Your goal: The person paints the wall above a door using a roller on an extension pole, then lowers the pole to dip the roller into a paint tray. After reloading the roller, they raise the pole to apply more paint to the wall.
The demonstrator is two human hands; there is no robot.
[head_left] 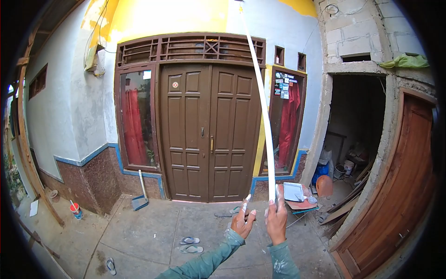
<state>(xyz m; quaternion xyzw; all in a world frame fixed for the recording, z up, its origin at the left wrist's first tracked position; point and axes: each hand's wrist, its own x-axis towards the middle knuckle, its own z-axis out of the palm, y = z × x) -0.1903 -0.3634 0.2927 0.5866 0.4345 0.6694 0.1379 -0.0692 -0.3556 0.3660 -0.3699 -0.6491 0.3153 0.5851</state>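
While the bowing pole (263, 109) is being clamped low by right hand (277, 221) fingers, left hand (242, 222) fingers unclear, toppling sideways is being risked.

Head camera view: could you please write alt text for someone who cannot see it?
The right hand grips a long white pole rising past a brown double door; the left hand is close beside it. Sandals lie on concrete.

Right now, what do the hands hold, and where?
The right hand grips a long white pole at its lower end; what the left hand holds is unclear.
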